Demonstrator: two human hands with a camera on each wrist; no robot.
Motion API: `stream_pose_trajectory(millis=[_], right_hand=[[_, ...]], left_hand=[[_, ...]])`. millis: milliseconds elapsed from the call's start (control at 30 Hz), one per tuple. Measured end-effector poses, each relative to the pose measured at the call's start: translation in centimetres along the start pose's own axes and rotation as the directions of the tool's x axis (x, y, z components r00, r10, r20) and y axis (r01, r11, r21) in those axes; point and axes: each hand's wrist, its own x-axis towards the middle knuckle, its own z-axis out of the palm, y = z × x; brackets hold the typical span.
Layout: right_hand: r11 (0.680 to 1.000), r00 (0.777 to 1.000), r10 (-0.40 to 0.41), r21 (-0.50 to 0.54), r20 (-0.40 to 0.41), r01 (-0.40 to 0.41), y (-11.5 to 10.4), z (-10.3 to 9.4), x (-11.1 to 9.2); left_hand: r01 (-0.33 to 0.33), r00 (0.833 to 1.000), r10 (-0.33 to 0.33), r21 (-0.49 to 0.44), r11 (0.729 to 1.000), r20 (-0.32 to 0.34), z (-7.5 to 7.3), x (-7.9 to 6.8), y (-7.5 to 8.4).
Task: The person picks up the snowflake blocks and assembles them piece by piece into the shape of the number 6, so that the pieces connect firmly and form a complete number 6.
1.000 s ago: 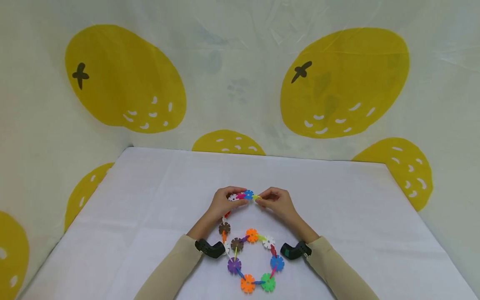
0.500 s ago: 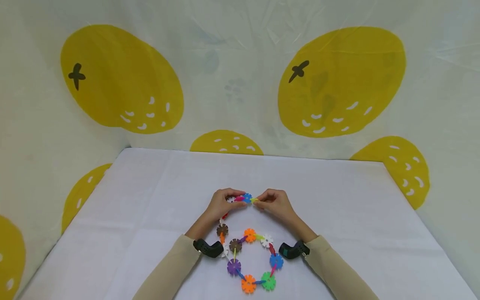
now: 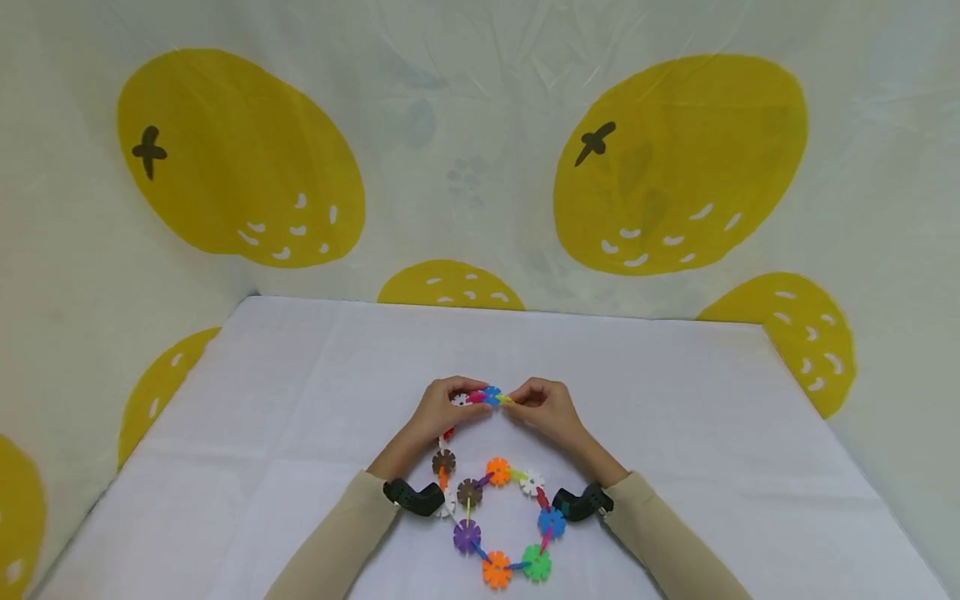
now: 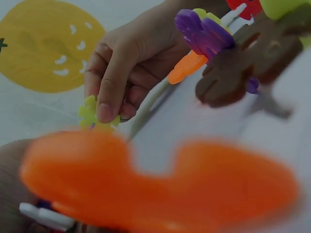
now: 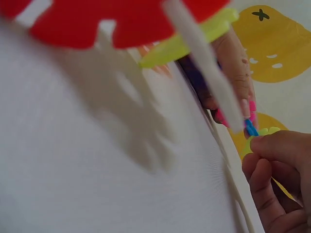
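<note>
A chain of interlocking snowflake discs runs up to my hands in the head view. My left hand grips its upper end, where white, pink and blue discs show between thumb and fingers. With thumb and forefinger my right hand pinches a yellow-green disc, which meets the blue disc in the right wrist view. Below the left hand the chain continues through a brown disc to a ring of linked discs, among them a purple disc and a green disc.
A white cloth covers the table. Behind it hangs a pale curtain printed with large yellow fruit. Black bands sit on both wrists, near the ring. A blurred orange disc fills the front of the left wrist view.
My right hand has moved slightly left, closer to the left hand, with the yellow-green disc pressed against the blue one. The whole head view has shifted slightly. The ring stays on the table.
</note>
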Motion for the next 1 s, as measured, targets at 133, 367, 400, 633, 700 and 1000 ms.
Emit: stream_pose_trajectory(millis=[133,367,400,633,700,1000], right_hand=[[0.999,0.999,0.022,0.028,-0.043,-0.020,1.0,0.0,0.1],[0.989,0.971,0.138,0.068,-0.193,-0.128,3.2,-1.2,0.6],[0.988,0.964,0.147,0.071,-0.220,-0.134,3.4,-1.4,0.7],[0.977,0.887,0.211,0.079,-0.412,-0.196,4.2,-3.7,1.1],[0.974,0.864,0.224,0.089,-0.450,-0.207,4.4,-4.4,1.1],[0.932,0.755,0.358,0.168,-0.549,-0.320,5.4,-6.6,1.5]], left_hand=[[0.012,1.000,-0.012,-0.019,1.000,-0.007,-0.1,0.0,0.0],[0.067,0.988,-0.089,-0.169,0.983,-0.123,0.1,0.2,0.3],[0.067,0.987,-0.093,-0.186,0.980,-0.132,0.1,0.2,0.3],[0.048,0.989,-0.080,-0.235,0.971,-0.128,0.2,0.1,0.4],[0.046,0.991,-0.071,-0.215,0.976,-0.113,0.2,0.0,0.5],[-0.054,0.997,0.054,-0.010,0.999,0.054,0.3,-0.3,0.4]])
